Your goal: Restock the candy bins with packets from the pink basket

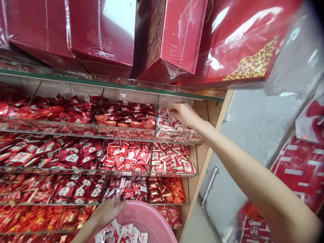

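Note:
My left hand [107, 212] grips the rim of a pink plastic basket [149, 219], its thumb lying along the edge. Several white-and-red printed packets [129, 234] lie inside the basket. Up in the rightmost compartment of the top visible tier, my right hand [184, 114] is among small white-and-red packets [164, 121]. Its fingers are bent and closed downward; what they hold, if anything, is hidden. Left of that hand, past a clear divider, is a compartment of dark red packets [126, 114].
Clear-fronted shelf tiers [121, 136] hold many red, maroon and orange packets. Above, large red boxes [177, 37] in plastic wrap stand on a glass shelf [111, 85]. A wooden side panel [194, 189] ends the rack; a pale wall [248, 131] and red packaged goods [296, 168] are at right.

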The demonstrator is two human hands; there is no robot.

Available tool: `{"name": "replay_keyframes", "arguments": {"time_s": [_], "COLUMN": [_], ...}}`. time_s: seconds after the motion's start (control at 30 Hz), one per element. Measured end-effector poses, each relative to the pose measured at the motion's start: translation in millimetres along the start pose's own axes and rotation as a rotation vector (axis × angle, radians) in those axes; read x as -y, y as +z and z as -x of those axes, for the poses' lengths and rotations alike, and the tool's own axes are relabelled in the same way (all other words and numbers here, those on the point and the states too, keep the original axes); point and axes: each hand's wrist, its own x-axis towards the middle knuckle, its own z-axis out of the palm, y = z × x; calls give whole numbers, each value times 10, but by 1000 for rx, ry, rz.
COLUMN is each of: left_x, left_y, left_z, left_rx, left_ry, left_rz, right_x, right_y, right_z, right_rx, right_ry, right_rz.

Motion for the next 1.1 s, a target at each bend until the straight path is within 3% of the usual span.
{"name": "replay_keyframes", "arguments": {"time_s": [0.13,0.3,0.5,0.6,0.77,1.1], "left_x": [40,204,232,200,202,287], "left_y": [21,71,17,-24,-24,79], "left_z": [-2,2,70,85,48,-52], "left_rx": [-14,-37,-39,-36,-30,-43], "left_ry": [-10,-47,-81,-94,-79,-68], "left_rz": [19,39,89,86,63,19], "right_x": [-166,-166,-253,-306,-396,-356], "right_y": [233,443,411,423,431,342], "right_z": [-389,-591,-643,-661,-679,-619], "right_rx": [150,258,146,220,312,304], "right_ry": [31,66,164,210,154,251], "right_rz": [25,24,43,25,-8,-5]}}
